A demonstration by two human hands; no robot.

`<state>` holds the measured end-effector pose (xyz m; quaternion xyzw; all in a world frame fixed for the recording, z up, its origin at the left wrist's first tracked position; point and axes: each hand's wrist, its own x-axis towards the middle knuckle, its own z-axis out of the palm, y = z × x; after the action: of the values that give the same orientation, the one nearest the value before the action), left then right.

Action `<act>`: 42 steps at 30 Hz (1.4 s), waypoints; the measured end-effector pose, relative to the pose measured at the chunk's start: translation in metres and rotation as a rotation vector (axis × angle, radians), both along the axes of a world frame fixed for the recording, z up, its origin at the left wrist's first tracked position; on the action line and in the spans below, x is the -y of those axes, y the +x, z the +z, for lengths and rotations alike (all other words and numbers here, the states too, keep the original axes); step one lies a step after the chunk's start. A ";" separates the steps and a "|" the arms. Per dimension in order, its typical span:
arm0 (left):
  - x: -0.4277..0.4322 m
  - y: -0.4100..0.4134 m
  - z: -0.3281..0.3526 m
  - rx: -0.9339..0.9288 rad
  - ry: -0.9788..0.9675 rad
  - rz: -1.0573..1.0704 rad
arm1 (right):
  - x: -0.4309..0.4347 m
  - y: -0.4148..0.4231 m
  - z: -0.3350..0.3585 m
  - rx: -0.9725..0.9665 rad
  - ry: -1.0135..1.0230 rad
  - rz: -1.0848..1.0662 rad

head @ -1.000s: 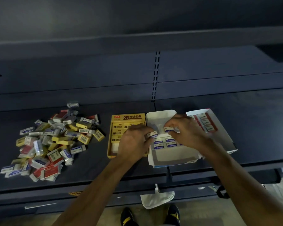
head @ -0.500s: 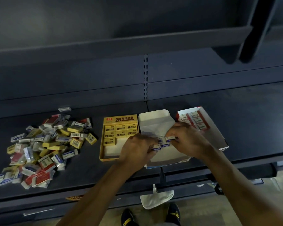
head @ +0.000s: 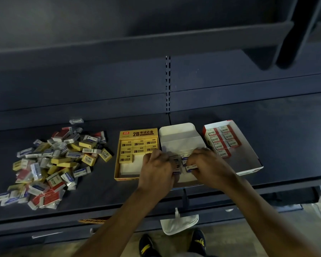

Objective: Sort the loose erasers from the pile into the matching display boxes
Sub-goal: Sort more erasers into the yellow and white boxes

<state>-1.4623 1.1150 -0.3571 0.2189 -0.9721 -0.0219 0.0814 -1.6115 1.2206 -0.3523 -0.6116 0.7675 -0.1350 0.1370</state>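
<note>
A pile of loose erasers [head: 52, 164], in yellow, red and blue-white sleeves, lies on the left of the dark shelf. Three display boxes stand side by side: a yellow box [head: 136, 135] partly filled with yellow erasers, a white box [head: 178, 136] in the middle, and a red-and-white box [head: 248, 160] with red erasers at its far end. Both hands are over the white box. My left hand [head: 156, 171] and my right hand [head: 208, 166] have curled fingers on blue-white erasers [head: 184, 157] lying in that box. The box floor beneath the hands is hidden.
The dark shelf [head: 285, 130] runs left to right with a back wall and another shelf above. A white cloth [head: 178, 223] hangs below the shelf's front edge. My shoes [head: 198, 240] stand on the floor below.
The camera view shifted left and down a little. Both hands slid toward the near end of the white box, staying on the blue-white erasers.
</note>
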 end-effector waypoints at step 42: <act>0.006 0.029 0.001 -0.242 0.215 0.108 | 0.016 0.033 0.003 -0.097 -0.210 -0.038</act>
<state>-1.4329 1.1086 -0.3557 0.2740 -0.9340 -0.1477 0.1751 -1.5781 1.2049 -0.3496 -0.6135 0.7663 -0.1878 0.0323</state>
